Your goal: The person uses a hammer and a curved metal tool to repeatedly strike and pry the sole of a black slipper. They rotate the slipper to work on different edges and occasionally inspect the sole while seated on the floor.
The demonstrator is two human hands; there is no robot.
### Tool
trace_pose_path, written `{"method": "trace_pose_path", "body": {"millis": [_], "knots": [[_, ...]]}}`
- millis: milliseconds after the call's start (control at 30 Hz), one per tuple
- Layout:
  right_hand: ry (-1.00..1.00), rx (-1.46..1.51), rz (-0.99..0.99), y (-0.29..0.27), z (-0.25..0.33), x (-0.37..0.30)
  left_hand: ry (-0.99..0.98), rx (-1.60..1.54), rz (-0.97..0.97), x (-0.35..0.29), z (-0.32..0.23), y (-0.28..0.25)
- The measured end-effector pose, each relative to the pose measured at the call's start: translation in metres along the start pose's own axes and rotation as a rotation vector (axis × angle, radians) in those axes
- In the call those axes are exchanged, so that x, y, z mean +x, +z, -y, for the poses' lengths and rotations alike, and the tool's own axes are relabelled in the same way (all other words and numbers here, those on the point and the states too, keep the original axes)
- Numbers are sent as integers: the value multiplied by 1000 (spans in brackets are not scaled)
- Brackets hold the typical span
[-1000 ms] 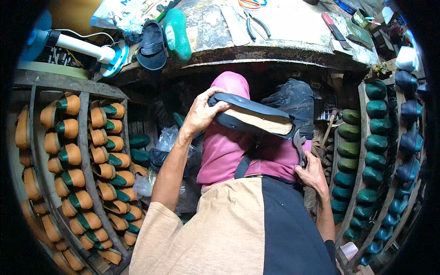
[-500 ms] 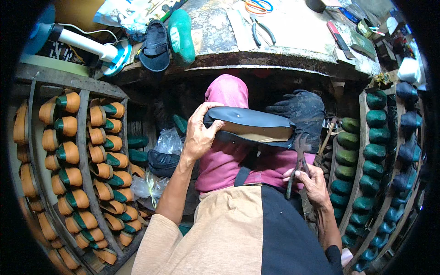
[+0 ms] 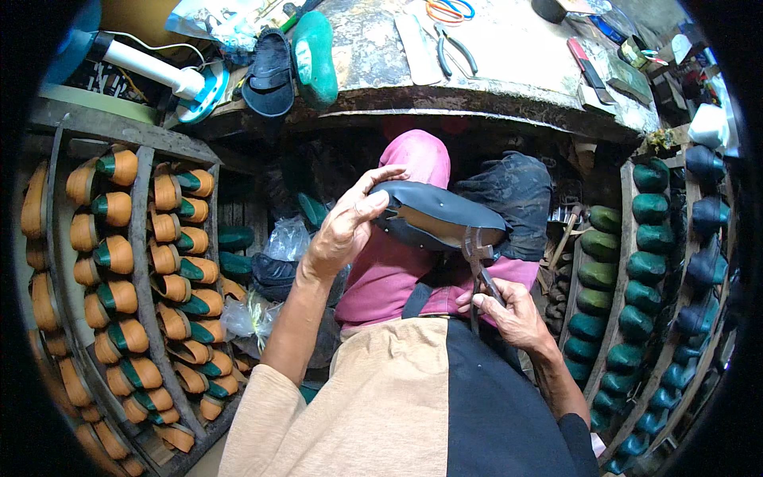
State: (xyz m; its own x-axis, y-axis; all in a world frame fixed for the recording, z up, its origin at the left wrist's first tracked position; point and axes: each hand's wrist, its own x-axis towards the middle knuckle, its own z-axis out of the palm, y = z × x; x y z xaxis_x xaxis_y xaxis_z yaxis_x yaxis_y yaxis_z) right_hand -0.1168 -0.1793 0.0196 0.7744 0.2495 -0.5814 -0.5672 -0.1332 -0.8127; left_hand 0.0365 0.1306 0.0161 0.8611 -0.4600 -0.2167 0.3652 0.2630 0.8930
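A dark blue-black shoe upper [image 3: 433, 200] with a tan sole underside lies across my lap, over the pink-clad knee. My left hand [image 3: 343, 230] grips its left end, thumb on the near side and fingers over the top. In my right hand [image 3: 515, 314] is a pair of metal lasting pincers [image 3: 479, 258], held by the handles. The pincers' head meets the near edge of the shoe close to its right end; whether the jaws bite the material cannot be made out.
Orange shoes on green lasts fill the rack [image 3: 145, 238] at left. Green and dark lasts [image 3: 642, 262] stand in racks at right. Ahead, the workbench [image 3: 366, 63] bears a black sandal [image 3: 268, 73], a green last [image 3: 315, 60], pliers [image 3: 455, 52] and a red-handled knife [image 3: 590, 70].
The pincers have moved left and up against the shoe's near edge. The shoe has tilted, its right end lower, and my left hand has shifted slightly right and up with it.
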Motion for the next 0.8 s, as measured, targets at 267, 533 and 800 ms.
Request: {"method": "trace_pose_path", "body": {"millis": [267,533,800], "knots": [[81,-169,55,-1,10,10,308,917,-240,-19,31,25],[-33,-368,167,3,48,25,309,873,-360,-24,42,37],[25,-364,219,-6,54,10,347,887,-394,-27,45,45]]}}
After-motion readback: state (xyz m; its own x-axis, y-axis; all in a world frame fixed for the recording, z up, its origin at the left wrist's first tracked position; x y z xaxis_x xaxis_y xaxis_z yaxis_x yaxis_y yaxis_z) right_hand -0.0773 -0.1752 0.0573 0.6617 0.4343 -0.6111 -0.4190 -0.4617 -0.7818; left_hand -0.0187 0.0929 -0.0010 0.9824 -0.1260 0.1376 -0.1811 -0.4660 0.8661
